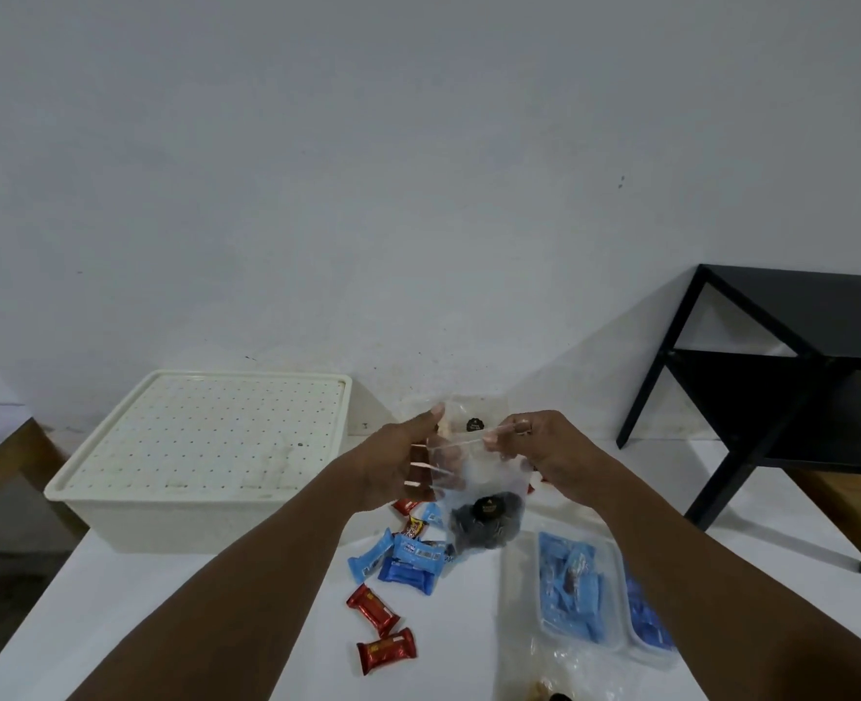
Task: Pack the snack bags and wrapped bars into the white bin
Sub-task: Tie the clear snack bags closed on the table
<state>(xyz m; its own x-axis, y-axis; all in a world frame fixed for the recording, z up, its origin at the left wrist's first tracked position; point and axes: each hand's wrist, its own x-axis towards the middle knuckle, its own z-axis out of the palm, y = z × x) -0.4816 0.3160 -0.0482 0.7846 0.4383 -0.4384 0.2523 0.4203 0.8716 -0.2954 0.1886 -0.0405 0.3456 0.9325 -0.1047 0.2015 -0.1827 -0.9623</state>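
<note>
Clear zip bag (479, 478) of dark lumps, top edge pinched between fingers of left hand (398, 465) and right hand (545, 447); glossy crinkled bars (408, 559) below.

Both hands hold a clear zip bag (479, 498) of dark snacks above the white table (175, 609): the left hand (398, 462) grips its left edge, the right hand (545, 447) pinches the top strip. The white bin (201, 462) sits lidded at left; blue wrapped bars (403, 561) and red wrapped bars (378, 629) lie scattered below.
</note>
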